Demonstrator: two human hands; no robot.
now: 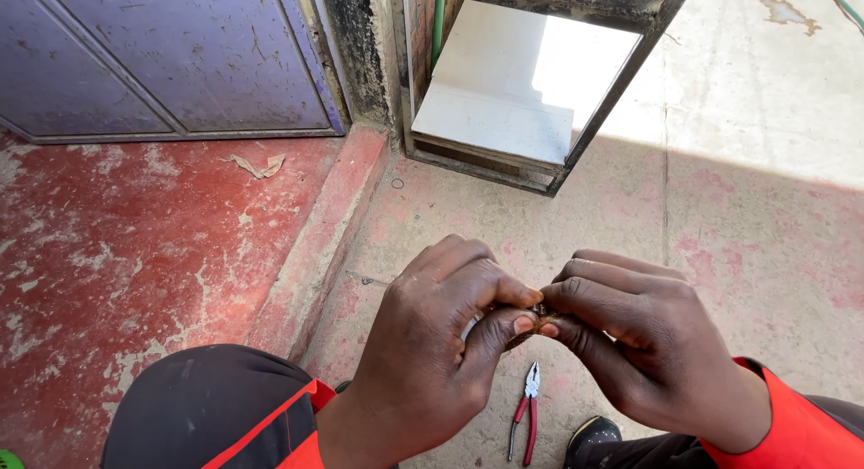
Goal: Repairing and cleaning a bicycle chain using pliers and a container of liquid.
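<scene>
One small dark part [531, 320] pinched between left hand [441, 343] and right hand [639, 343]; one pliers [525, 413] below.

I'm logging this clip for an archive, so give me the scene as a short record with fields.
left hand: pinching a small dark object, mostly hidden
right hand: pinching the same object
floor: worn red-painted concrete
tool: red-handled pliers lying below the hands
behind: metal-framed white cabinet, purple door

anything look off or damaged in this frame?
Mostly wear. The red floor paint is flaking down to bare concrete, and a torn paper scrap lies by the purple door. Red-handled pliers lie loose on the floor below both hands, left hand and right hand.
</scene>
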